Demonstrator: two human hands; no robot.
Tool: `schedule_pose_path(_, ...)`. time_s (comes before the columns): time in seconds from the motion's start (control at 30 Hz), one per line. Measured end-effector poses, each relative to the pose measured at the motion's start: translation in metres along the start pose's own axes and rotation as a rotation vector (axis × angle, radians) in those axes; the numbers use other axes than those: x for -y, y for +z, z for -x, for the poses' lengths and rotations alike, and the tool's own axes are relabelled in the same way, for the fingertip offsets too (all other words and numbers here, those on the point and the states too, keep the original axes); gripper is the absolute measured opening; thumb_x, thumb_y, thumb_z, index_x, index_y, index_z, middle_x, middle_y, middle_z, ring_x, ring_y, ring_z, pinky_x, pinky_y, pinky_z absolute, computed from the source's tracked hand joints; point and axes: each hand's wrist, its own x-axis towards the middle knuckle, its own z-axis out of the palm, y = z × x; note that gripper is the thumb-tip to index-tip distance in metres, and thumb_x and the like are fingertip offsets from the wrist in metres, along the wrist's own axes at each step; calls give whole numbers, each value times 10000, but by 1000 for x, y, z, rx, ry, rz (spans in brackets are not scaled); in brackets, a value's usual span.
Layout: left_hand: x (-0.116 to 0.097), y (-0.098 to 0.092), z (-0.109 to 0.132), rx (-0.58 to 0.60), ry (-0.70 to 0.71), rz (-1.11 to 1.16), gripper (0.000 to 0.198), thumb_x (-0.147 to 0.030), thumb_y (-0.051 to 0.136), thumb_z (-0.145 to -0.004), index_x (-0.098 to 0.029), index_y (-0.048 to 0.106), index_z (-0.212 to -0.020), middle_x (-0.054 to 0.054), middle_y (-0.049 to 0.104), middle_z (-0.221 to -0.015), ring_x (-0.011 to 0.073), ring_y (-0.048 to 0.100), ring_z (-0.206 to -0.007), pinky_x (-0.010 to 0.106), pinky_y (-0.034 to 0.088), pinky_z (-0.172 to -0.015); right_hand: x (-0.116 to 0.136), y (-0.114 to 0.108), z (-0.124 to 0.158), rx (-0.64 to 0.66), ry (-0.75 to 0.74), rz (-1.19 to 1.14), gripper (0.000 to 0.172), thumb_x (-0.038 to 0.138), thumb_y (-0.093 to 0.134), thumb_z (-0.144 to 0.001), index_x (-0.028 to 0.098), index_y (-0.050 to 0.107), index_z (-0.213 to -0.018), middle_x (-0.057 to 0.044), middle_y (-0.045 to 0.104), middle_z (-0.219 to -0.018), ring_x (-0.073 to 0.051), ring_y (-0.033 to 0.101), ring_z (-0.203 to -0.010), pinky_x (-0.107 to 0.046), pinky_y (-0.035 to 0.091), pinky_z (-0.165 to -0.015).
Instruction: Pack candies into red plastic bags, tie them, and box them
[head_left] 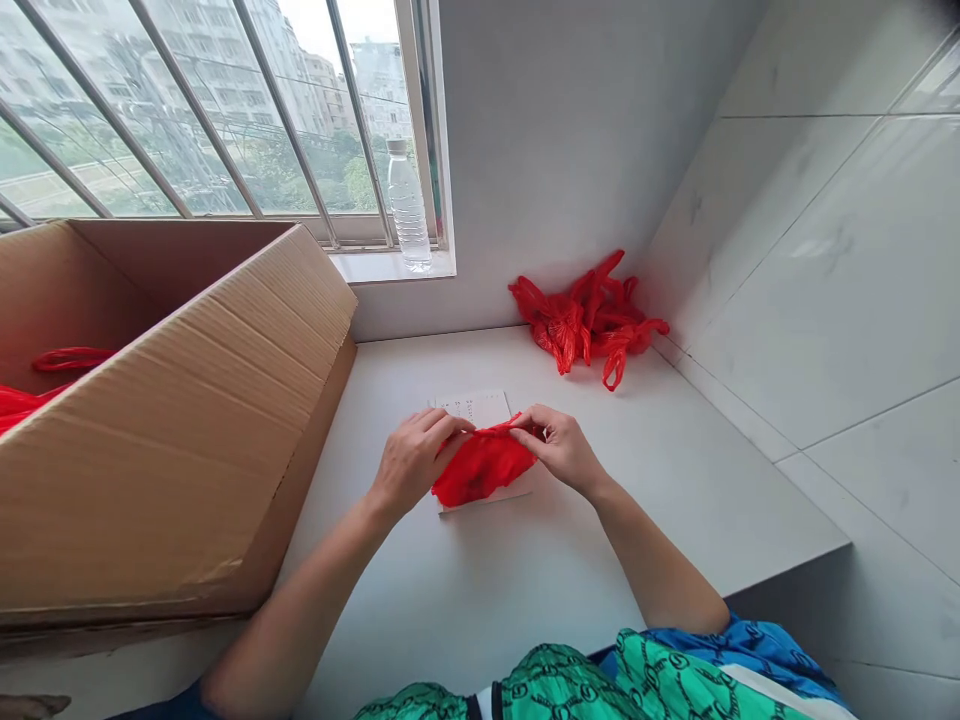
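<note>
A red plastic bag (484, 467) is stretched between my two hands above the middle of the white table. My left hand (420, 455) pinches its upper left edge, fingers closed. At the upper right edge, my right hand (559, 445) pinches the same bag between thumb and fingers. Under the bag lies a white booklet or sheet (480, 405) with small print, partly covered by the bag. Farther back, against the wall, sits a crumpled pile of red plastic bags (577, 320), apart from both hands.
A large open cardboard box (195, 430) stands at the left, with red plastic (71, 358) inside it. On the windowsill is a clear water bottle (409, 210), before the barred window. A tiled wall (847, 260) bounds the white table (480, 590) on the right.
</note>
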Motion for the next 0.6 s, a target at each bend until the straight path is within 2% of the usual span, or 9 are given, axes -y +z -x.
schedule_pose_path(0.07, 10, -14, 4, -81, -89, -9, 237, -300, 464, -1024, -234, 689, -1060, 13, 628, -831, 148, 576, -768, 268, 427, -691, -5, -10, -2, -145, 73, -108, 188, 368, 606, -912, 217, 639, -804, 15, 614, -747, -134, 504, -649, -267, 409, -617)
schedule_pose_path(0.13, 15, -24, 9, -117, -175, -24, 286, -327, 438, -1031, -248, 682, -1158, 22, 601, -832, 153, 574, -775, 258, 427, -666, -8, -15, -4, -193, 134, -151, 198, 371, 624, -884, 213, 614, -766, 15, 602, -740, -137, 508, -655, -269, 413, -612)
schedule_pose_path(0.23, 7, -29, 13, -38, -275, 2, 340, -372, 427, -1026, -289, 625, -1290, 48, 632, -1010, 164, 601, -859, 247, 436, -644, -4, -13, -3, -113, 127, -143, 132, 341, 626, -863, 216, 622, -821, -4, 649, -852, -163, 589, -785, -284, 448, -684)
schedule_pose_path(0.3, -5, -24, 12, 46, -255, 30, 373, -415, 514, -984, -308, 595, -1332, 60, 627, -1187, 184, 614, -952, 266, 465, -709, 5, -7, 0, -52, 108, -129, 138, 332, 647, -848, 226, 627, -935, -8, 673, -910, -176, 616, -851, -301, 471, -744)
schedule_pose_path(0.33, -10, -20, 10, 82, -217, 36, 380, -419, 557, -961, -313, 606, -1323, 57, 635, -1204, 195, 615, -971, 288, 473, -765, 9, -3, 1, -25, 106, -123, 180, 341, 659, -847, 232, 626, -986, -6, 679, -907, -177, 622, -850, -308, 480, -760)
schedule_pose_path(0.43, -16, -9, 4, 123, -109, 105, 244, -331, 561, -955, -313, 722, -1137, 26, 700, -956, 193, 619, -889, 348, 452, -875, 19, 0, 4, 25, 85, -110, 182, 396, 650, -876, 234, 654, -959, -6, 681, -840, -175, 623, -803, -316, 496, -766)
schedule_pose_path(0.5, -11, -7, 0, 36, -194, 272, 248, -271, 516, -959, -285, 754, -1026, 21, 698, -859, 176, 619, -828, 328, 468, -833, 17, -4, 3, -77, 80, -119, 214, 432, 627, -894, 223, 652, -856, -14, 676, -814, -176, 616, -786, -319, 499, -770)
schedule_pose_path(0.6, 5, -16, -4, -282, -478, 671, 212, -307, 547, -930, -220, 729, -997, 50, 714, -967, 187, 648, -906, 305, 512, -808, 6, -16, -3, -369, 130, -191, 267, 478, 614, -898, 214, 610, -854, -22, 655, -826, -174, 609, -780, -314, 509, -750)
